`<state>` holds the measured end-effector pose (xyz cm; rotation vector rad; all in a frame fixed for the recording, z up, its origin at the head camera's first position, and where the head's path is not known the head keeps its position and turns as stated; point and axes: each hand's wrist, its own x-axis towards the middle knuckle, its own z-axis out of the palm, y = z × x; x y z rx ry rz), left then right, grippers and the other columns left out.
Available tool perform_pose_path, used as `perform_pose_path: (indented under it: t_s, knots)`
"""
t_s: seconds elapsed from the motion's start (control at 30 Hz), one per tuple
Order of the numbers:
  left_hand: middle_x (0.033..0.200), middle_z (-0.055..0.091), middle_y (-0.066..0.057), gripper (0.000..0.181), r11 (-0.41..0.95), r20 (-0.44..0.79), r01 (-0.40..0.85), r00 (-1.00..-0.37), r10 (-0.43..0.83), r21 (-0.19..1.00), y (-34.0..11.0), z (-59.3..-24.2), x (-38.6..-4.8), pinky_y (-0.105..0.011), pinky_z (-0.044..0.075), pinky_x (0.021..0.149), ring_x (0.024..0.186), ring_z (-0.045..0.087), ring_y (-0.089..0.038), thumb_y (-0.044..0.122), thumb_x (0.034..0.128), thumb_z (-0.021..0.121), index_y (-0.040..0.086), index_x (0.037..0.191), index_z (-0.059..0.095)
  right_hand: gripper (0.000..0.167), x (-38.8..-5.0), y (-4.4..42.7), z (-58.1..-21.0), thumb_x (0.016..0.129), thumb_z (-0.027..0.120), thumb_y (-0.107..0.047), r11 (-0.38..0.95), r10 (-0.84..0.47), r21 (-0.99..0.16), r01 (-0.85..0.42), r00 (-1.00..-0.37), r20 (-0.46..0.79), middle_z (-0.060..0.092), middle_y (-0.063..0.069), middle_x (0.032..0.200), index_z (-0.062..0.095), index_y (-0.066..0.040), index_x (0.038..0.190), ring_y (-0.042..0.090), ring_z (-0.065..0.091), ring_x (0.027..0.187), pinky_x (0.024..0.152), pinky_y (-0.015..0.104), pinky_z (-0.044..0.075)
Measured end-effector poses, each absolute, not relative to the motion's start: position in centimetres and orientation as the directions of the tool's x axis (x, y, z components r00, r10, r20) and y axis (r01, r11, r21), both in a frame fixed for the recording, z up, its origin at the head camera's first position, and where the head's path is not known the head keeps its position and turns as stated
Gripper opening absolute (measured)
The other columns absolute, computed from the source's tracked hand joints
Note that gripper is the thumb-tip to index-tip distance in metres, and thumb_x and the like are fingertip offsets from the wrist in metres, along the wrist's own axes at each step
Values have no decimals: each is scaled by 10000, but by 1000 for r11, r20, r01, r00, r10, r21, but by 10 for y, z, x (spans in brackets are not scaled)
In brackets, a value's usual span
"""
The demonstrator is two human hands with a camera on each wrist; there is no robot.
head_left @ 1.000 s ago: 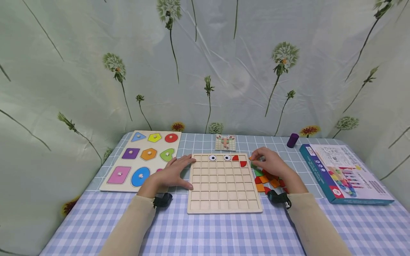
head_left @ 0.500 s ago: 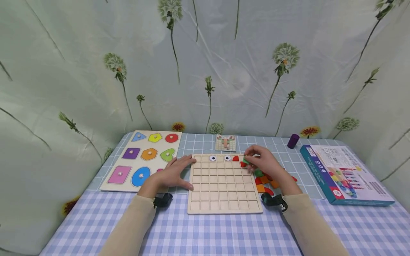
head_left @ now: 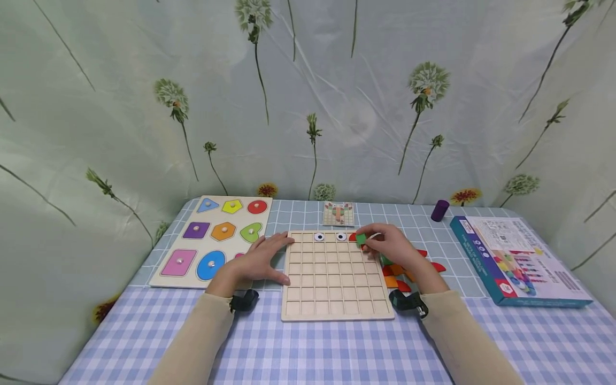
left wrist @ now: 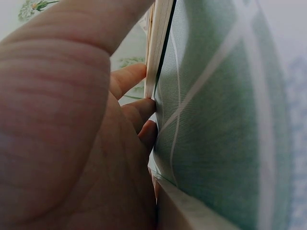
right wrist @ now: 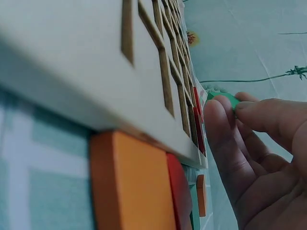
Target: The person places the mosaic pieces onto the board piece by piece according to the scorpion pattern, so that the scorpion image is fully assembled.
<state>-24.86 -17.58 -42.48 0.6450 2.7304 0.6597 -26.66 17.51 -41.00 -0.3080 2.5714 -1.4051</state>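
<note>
Showing in the head view, a green piece [head_left: 361, 239] is being pinched by the right hand [head_left: 394, 248] over the far right corner of the gridded board [head_left: 337, 278]. It is being held just right of a red piece [head_left: 352, 237] in the far row; whether the board is being touched cannot be told. As a judgement, a placing is being attempted, so the edges are best being squared to the cell walls before any pressing is done. A picture card [head_left: 338, 214] is lying beyond the far edge, against which the cell and turn could be being checked. The left hand [head_left: 255, 262] is being kept wide, thumb and fingers spread along the board's left side.

In the left wrist view, the board's edge is being met by the fingertips. Light, even bracing is being called for here, lest the board be pushed askew.

In the right wrist view, the green piece is being gripped narrowly between thumb and fingers. Seated red pieces are lying close by, so a straight lowering is being advised. An orange piece [right wrist: 144, 187] is lying beside the board's right edge and should not be being knocked by the wrist.
</note>
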Motion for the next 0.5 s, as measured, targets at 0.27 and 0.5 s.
perform_pose_path:
  t_s: [0.27,0.5]
  knots:
    - [1685,204,-48,1024,797,-146,346,-871,469,496,-177,-425,-247,-551,10,1276,1568,154,-287,548,698,851,235,1542,362,261,-266,171,-413,997,591,-84,527,-257,-850,-5,-954,-153,678,144,933,639,-52,1251,190,616,651,609,281,583]
    - [1687,196,-35,1019,791,-141,349,-870,473,502,-176,-425,-248,-546,6,1277,1570,148,-280,542,700,853,248,1542,360,262,-267,171,-415,980,622,-83,586,-224,-811,-15,-964,-144,612,124,928,641,-61,1240,192,575,587,572,275,563]
